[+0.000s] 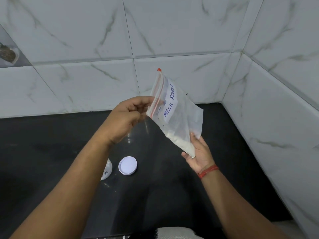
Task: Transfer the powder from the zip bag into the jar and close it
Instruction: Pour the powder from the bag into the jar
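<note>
A clear zip bag point(179, 116) with a red seal strip and a white label reading "MILK POWDER" is held tilted above the black counter point(51, 152). White powder lies in its lower corner. My left hand point(126, 118) pinches the bag's sealed top edge. My right hand point(200, 154) cups the bottom corner from below. The jar point(107, 169) stands on the counter, mostly hidden behind my left forearm. Its white lid point(127, 165) lies inner side up just right of the jar.
White marble-pattern tiled walls point(172, 40) close the counter at the back and on the right. A dark fixture point(7, 53) sticks out of the wall at the far left. A pale cloth point(176, 233) shows at the bottom edge.
</note>
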